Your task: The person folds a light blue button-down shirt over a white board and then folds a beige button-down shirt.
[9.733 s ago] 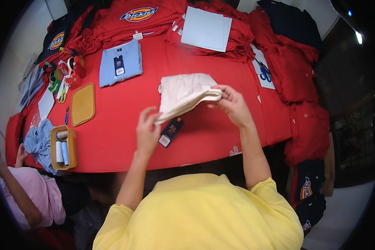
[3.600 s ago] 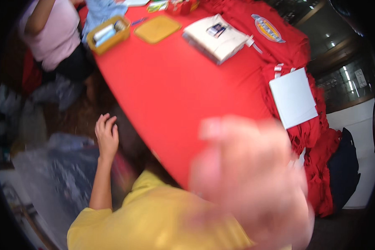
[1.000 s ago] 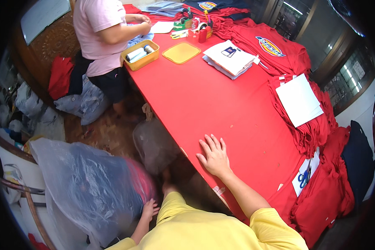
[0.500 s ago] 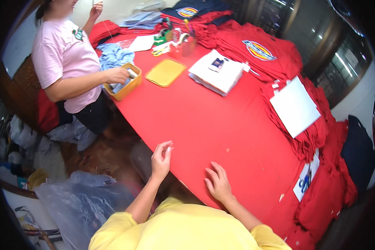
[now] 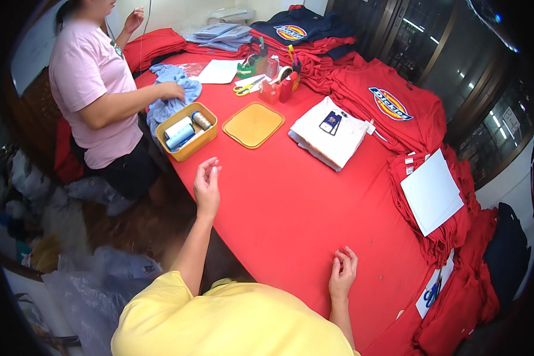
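My left hand point(image 5: 206, 188) is raised at the table's left edge, its fingers loosely bent with nothing seen in them. Just beyond it stands a yellow plastic box point(image 5: 187, 132) of thread spools. The yellow lid point(image 5: 254, 125) lies flat to the right of the box. Over the near right part of the red-covered table point(image 5: 291, 207), my right hand point(image 5: 342, 274) hangs with its fingers curled a little and apart, holding nothing visible. Farther off, a folded white garment stack point(image 5: 323, 142) carries a phone-like dark object point(image 5: 331, 123).
A co-worker in a pink shirt point(image 5: 86, 77) stands at the far left, one hand on a light blue cloth point(image 5: 175, 89). Red garment piles point(image 5: 362, 83) line the far and right sides. Blue scissors point(image 5: 433, 292) lie at right; plastic bags point(image 5: 95, 302) fill the left floor.
My left hand has reached forward and left, toward the yellow box. My right hand has moved right. The co-worker's lower hand has gone from the box to the blue cloth. The view has shifted.
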{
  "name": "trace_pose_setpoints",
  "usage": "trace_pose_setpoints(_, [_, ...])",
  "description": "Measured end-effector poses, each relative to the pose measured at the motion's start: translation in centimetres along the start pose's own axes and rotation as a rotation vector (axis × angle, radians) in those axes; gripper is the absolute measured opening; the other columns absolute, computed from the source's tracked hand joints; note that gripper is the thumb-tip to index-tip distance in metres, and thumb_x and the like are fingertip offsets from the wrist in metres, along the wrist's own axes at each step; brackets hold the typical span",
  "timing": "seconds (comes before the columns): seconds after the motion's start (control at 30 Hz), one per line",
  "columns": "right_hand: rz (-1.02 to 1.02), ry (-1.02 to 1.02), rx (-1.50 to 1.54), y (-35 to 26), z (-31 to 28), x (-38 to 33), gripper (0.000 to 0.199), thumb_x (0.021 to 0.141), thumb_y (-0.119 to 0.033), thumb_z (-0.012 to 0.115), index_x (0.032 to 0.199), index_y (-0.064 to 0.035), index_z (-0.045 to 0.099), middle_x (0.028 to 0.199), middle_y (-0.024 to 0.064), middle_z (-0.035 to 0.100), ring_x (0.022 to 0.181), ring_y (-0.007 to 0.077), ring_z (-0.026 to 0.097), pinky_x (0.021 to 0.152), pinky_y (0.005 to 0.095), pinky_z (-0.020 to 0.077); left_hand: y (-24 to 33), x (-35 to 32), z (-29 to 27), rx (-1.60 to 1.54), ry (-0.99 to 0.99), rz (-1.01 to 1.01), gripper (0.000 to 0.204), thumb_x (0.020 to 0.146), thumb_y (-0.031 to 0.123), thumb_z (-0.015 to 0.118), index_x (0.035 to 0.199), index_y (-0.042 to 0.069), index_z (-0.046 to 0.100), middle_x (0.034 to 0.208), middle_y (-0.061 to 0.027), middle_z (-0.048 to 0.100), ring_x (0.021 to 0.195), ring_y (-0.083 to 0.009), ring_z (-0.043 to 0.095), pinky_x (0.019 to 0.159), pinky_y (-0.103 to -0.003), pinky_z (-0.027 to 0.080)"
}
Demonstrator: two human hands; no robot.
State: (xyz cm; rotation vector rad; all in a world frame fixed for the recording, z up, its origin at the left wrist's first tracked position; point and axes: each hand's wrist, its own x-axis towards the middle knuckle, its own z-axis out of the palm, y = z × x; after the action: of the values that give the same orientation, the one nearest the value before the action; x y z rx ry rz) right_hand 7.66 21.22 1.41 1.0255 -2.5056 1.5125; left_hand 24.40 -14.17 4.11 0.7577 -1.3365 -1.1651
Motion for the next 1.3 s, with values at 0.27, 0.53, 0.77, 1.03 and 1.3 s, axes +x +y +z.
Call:
trace_pose_setpoints(0.27, [0.059, 0.119, -0.001, 1.5, 0.5, 0.0, 0.015, 0.09, 0.0, 0.052, 0.099, 0.0018, 0.064, 0.121, 0.0183, 0.053, 0.105, 0.0292, 0.058, 0.081, 0.0353, 0.0519, 1.1, 1.7, -0.5, 0.452, 0.252, 0.41, 0.058, 0.086, 0.005, 0.066, 0.137, 0.002, 0.038, 0.144, -0.0144, 0.033, 0.13, -0.0273, 0.04, 0.103, -0.04, 0.038])
trace_pose_setpoints(0.53, [0.034, 0.147, -0.02, 1.6, 0.1, 0.1, 0.016, 0.089, 0.0, 0.054, 0.101, 0.0005, 0.064, 0.121, 0.0167, 0.053, 0.101, 0.026, 0.06, 0.08, 0.0337, 0.0524, 4.7, 7.1, 0.0, 0.274, 0.209, 0.402, 0.095, 0.081, 0.017, 0.077, 0.149, 0.002, 0.012, 0.151, -0.0219, 0.018, 0.136, -0.0325, 0.031, 0.11, -0.043, 0.03])
trace_pose_setpoints(0.77, [0.071, 0.143, 0.043, 1.3, 0.3, 0.1, 0.018, 0.088, -0.002, 0.058, 0.105, -0.0003, 0.063, 0.12, 0.0133, 0.054, 0.08, 0.0136, 0.06, 0.067, 0.0245, 0.049, 6.0, 10.5, 6.9, -0.101, 0.025, 0.195, 0.115, 0.075, 0.016, 0.081, 0.151, 0.007, -0.005, 0.153, -0.023, 0.013, 0.142, -0.032, 0.02, 0.11, -0.043, 0.029])
trace_pose_setpoints(1.03, [0.224, 0.123, 0.443, 2.3, -1.4, 0.0, 0.048, 0.089, -0.011, 0.062, 0.133, -0.0054, 0.044, 0.131, 0.0144, 0.046, 0.094, 0.0159, 0.057, 0.075, 0.0289, 0.051, 16.7, 10.1, 14.1, -0.787, -0.729, 0.174, 0.062, 0.092, 0.015, 0.055, 0.143, 0.006, 0.02, 0.143, -0.0137, 0.036, 0.129, -0.0257, 0.04, 0.107, -0.038, 0.034])
trace_pose_setpoints(1.3, [0.075, 0.111, 0.549, -9.4, -4.5, 1.8, 0.065, 0.09, -0.025, 0.062, 0.143, -0.0048, 0.031, 0.14, 0.0182, 0.04, 0.117, 0.0242, 0.051, 0.088, 0.0329, 0.0503, 16.4, -0.3, 13.4, 0.067, -1.653, 0.681, 0.033, 0.095, 0.014, 0.041, 0.125, 0.002, 0.05, 0.125, -0.0128, 0.055, 0.116, -0.0221, 0.053, 0.101, -0.036, 0.04])
